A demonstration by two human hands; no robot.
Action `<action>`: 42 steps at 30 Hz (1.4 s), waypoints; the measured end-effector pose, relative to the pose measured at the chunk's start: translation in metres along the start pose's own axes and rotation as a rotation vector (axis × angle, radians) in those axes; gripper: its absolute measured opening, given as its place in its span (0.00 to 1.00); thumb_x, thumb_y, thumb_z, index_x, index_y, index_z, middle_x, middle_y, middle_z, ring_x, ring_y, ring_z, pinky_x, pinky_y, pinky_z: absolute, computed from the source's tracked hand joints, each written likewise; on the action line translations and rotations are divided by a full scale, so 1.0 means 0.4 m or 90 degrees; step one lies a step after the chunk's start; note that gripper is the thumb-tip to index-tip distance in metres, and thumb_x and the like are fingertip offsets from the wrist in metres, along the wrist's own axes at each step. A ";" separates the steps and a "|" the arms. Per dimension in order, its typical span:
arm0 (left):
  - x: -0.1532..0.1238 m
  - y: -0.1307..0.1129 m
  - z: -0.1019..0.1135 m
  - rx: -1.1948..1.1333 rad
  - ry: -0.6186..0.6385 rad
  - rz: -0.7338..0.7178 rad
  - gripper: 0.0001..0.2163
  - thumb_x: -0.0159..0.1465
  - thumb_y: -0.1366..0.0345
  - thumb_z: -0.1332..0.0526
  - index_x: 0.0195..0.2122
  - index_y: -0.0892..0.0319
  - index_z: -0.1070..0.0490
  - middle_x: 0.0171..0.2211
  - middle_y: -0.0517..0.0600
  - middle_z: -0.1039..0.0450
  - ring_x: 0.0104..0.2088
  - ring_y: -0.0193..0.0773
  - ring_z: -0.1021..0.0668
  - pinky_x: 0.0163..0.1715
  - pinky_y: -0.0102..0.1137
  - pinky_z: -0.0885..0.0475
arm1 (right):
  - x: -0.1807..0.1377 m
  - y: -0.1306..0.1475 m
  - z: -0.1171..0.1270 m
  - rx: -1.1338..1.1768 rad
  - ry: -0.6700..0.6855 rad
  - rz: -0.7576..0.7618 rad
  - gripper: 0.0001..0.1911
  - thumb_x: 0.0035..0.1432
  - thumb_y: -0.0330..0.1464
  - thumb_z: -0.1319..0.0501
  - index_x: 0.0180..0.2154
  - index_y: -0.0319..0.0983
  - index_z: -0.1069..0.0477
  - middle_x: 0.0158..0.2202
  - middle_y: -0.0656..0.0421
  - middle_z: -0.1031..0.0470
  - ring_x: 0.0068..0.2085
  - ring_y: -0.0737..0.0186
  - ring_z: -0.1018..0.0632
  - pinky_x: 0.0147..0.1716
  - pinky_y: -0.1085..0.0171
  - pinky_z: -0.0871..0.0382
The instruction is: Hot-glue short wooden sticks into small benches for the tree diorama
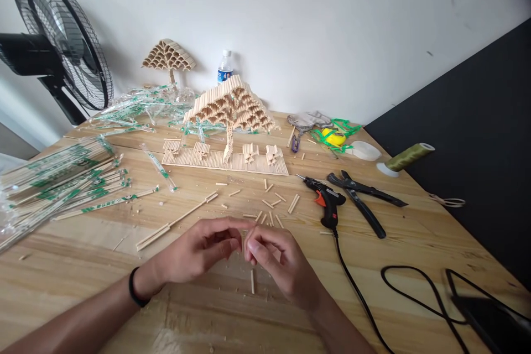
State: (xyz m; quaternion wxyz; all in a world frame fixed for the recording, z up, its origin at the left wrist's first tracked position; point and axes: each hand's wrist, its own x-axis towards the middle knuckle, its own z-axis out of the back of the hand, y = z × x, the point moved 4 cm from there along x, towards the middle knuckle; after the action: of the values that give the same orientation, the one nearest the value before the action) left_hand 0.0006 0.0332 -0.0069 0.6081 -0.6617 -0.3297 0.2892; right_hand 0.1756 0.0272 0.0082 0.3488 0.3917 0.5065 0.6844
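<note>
My left hand and my right hand meet low over the wooden table, fingertips pinched together around something small that I cannot make out. A black band circles my left wrist. One short wooden stick lies just under my hands. Several more short cut sticks are scattered beyond them. Farther back stands a stick-built tree model on a plank base. A long pair of chopsticks lies to the left of my hands.
A black and orange glue gun lies right of the sticks, its cord trailing toward me. Black cutters, a green thread spool, wrapped chopstick bundles, a fan, a water bottle and a second small tree model surround the work.
</note>
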 end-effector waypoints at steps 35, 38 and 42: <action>-0.009 -0.034 -0.031 -0.007 0.086 0.017 0.11 0.75 0.58 0.40 0.38 0.60 0.29 0.34 0.50 0.29 0.36 0.38 0.27 0.41 0.32 0.31 | -0.013 -0.004 -0.009 -0.134 -0.007 0.111 0.37 0.66 0.23 0.41 0.72 0.51 0.43 0.71 0.51 0.36 0.69 0.49 0.32 0.68 0.47 0.34; -0.016 -0.035 -0.044 0.003 0.173 0.053 0.12 0.74 0.57 0.39 0.37 0.59 0.29 0.32 0.48 0.32 0.32 0.36 0.30 0.36 0.31 0.33 | -0.010 0.001 -0.034 -0.243 0.060 0.202 0.39 0.69 0.22 0.42 0.75 0.51 0.46 0.74 0.51 0.39 0.73 0.49 0.36 0.70 0.45 0.37; -0.025 -0.041 -0.051 -0.008 0.251 0.089 0.13 0.72 0.56 0.38 0.35 0.59 0.28 0.30 0.48 0.32 0.31 0.35 0.31 0.33 0.31 0.35 | -0.002 -0.002 -0.042 -0.234 0.052 0.231 0.24 0.70 0.29 0.36 0.65 0.47 0.29 0.59 0.49 0.21 0.59 0.49 0.22 0.60 0.49 0.26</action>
State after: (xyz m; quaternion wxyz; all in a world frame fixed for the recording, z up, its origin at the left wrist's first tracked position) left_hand 0.0092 0.0136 0.0109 0.6349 -0.7307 -0.1595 0.1938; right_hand 0.1612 0.0197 0.0043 0.2649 0.3785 0.3089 0.8314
